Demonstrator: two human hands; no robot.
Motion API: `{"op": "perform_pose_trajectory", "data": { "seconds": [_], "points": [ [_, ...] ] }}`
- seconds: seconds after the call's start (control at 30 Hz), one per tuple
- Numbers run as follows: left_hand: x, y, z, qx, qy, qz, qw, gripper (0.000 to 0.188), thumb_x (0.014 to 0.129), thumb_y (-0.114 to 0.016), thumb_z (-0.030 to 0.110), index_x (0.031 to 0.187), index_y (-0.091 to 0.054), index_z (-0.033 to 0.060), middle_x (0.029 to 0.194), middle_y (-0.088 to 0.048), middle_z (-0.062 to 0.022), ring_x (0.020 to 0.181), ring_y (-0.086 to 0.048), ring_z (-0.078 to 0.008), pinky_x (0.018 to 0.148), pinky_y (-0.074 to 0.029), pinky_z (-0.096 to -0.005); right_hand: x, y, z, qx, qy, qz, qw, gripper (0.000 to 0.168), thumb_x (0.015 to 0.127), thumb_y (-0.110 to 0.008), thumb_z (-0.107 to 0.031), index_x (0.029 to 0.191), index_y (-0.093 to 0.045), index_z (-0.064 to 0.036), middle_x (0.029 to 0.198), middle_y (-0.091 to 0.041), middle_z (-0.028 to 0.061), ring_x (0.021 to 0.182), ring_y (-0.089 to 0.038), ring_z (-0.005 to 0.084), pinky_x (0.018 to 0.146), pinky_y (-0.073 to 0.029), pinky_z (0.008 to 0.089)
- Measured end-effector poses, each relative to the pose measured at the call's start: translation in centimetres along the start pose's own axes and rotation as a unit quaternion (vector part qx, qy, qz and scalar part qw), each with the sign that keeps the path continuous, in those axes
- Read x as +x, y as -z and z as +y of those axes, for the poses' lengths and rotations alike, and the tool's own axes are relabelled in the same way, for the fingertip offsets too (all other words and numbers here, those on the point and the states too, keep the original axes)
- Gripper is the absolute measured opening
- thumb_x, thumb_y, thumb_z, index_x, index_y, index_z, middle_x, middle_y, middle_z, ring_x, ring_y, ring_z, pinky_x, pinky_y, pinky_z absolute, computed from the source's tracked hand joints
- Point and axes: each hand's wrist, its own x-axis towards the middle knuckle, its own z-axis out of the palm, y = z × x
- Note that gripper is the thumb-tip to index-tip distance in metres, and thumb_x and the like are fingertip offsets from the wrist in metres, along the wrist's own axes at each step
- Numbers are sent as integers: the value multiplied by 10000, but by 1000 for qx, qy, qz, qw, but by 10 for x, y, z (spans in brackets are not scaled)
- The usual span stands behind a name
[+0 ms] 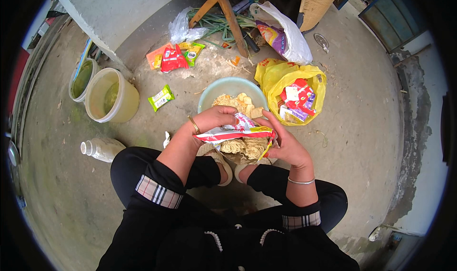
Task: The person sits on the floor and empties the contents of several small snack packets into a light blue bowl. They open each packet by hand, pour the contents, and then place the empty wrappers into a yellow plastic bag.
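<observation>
Between my two hands is an open plastic noodle packet [246, 134] with dried noodle cakes [244, 147] showing inside. My left hand [217, 119] grips its upper left edge, thumb on the film. My right hand [285, 142] holds the packet's right end, thumb below and fingers above. Just beyond the packet stands a pale blue plastic basin [232, 83], holding crumbled dry noodles [226, 101] and pale yellow pieces [250, 106]. To its right, a yellow plastic bag [317, 92] gapes, with red and purple wrappers [300, 97] in it.
Left are a white plastic bucket [126, 99], a second bucket [73, 89] and a plastic bottle [107, 149] on its side. A green packet [162, 97] and a red packet [173, 60] lie on the concrete. Farther back are a white woven sack [296, 38], green stalks [217, 22] and wooden legs [230, 19].
</observation>
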Motion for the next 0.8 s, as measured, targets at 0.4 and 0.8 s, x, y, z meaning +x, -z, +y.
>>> {"op": "perform_pose_trajectory", "data": {
  "seconds": [0.4,0.8],
  "points": [
    [-7,-12,14,171,-71,130,974,295,814,-596,210,1027,-588,6,918,-606,-39,810,-549,-98,681,-455,-228,8,-6,31,-65,19,124,990,513,717,-612,27,1199,-449,-34,1037,-549,-3,925,-496,83,811,-420,242],
    [-20,-44,15,650,-360,148,652,467,653,-587,34,1104,-537,142,1196,-476,-47,1165,-398,-276,962,-314,-379,17,-2,51,-79,21,256,963,418,718,-596,33,1120,-497,-23,951,-573,19,862,-529,87,748,-438,239]
  ]
}}
